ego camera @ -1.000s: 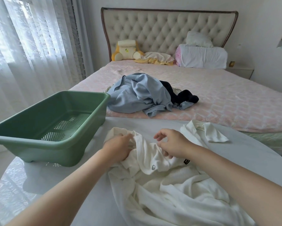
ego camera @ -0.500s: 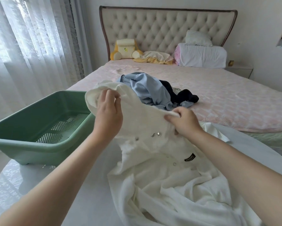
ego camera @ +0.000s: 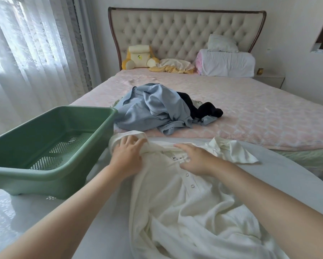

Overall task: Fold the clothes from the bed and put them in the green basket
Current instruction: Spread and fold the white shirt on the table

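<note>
The green basket [ego camera: 44, 174] sits at the tabletop's left edge. My left hand [ego camera: 127, 156] and right hand [ego camera: 196, 160], apart, press flat on the white shirt [ego camera: 175, 212] by the far edge. Its bunched lower half could wrinkle my fold.

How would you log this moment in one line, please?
white shirt: on table, unfolded | left hand: presses shoulder | right hand: presses collar | green basket: beside shirt | blue clothes: on bed

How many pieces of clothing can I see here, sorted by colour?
White: 1, the white shirt on the table.
Light blue: 1, the light blue garment on the bed.
Black: 1, the black garment lying against it.
Total: 3 in view; the heap may hide more.
</note>
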`<state>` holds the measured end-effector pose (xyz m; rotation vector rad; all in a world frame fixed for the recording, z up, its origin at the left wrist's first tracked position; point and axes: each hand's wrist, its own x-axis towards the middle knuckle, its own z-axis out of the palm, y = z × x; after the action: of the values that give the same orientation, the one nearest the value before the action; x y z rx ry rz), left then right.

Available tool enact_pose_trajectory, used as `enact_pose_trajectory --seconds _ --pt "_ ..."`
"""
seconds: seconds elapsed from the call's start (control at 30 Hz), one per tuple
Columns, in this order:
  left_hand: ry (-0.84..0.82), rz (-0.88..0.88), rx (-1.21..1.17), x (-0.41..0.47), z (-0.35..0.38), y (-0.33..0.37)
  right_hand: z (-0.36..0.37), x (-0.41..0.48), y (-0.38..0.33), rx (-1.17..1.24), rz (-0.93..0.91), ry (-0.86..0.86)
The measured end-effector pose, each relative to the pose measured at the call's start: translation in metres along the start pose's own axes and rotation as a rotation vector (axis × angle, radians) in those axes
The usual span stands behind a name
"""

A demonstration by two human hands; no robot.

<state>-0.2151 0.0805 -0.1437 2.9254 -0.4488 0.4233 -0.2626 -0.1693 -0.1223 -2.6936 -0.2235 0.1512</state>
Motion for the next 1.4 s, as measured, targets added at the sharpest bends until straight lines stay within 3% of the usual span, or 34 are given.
enact_pose_trajectory --seconds 0.07,0.1,0.3,0.4,0.47,0.53,0.6,0.67,0.83,0.97,1.03,1.13,1.2,1.27,1.4 --pt "0.133 -0.050 -0.070 0.002 -0.002 0.002 0.009 0.003 0.002 -0.038 -0.026 -0.093" --pt "0.118 -0.085 -0.101 0.002 -0.003 0.007 0.011 0.005 0.007 -0.102 -0.010 -0.120" --pt "-0.569 0.105 -0.143 -0.013 0.005 0.039 -0.005 0.008 0.008 -0.520 0.237 -0.154" --pt "-0.704 0.155 -0.221 -0.012 0.002 0.041 -0.021 0.005 -0.008 -0.555 0.294 -0.247" --pt "-0.680 0.129 -0.376 -0.008 -0.001 0.039 -0.028 0.000 -0.013 -0.532 0.313 -0.273" --pt "-0.488 0.059 -0.498 -0.005 -0.004 0.039 -0.030 0.002 -0.013 -0.543 0.266 -0.190" --pt "-0.187 0.041 -0.440 -0.001 -0.005 0.037 -0.025 0.009 -0.010 -0.506 0.159 -0.001" --pt "-0.011 0.061 -0.307 0.006 -0.002 0.031 -0.014 0.016 -0.005 -0.385 0.087 0.114" --pt "-0.282 -0.095 0.160 0.025 0.009 0.019 0.019 0.028 0.006 -0.224 0.051 0.089" --pt "-0.207 -0.110 0.361 0.046 0.006 0.025 0.015 0.039 0.015 -0.072 0.095 0.244" --pt "-0.116 -0.140 0.264 0.061 -0.004 0.032 0.007 0.045 0.019 0.066 0.127 0.367" --pt "0.062 -0.167 -0.068 0.087 -0.020 0.048 -0.002 0.053 0.029 0.279 0.154 0.511" --pt "0.062 -0.101 -0.315 0.102 -0.025 0.060 -0.008 0.055 0.036 0.362 0.166 0.551" --pt "-0.029 0.001 -0.457 0.109 -0.026 0.071 -0.014 0.053 0.044 0.409 0.180 0.449" --pt "-0.208 0.064 -0.370 0.095 -0.015 0.081 -0.011 0.044 0.059 0.196 0.239 0.111"
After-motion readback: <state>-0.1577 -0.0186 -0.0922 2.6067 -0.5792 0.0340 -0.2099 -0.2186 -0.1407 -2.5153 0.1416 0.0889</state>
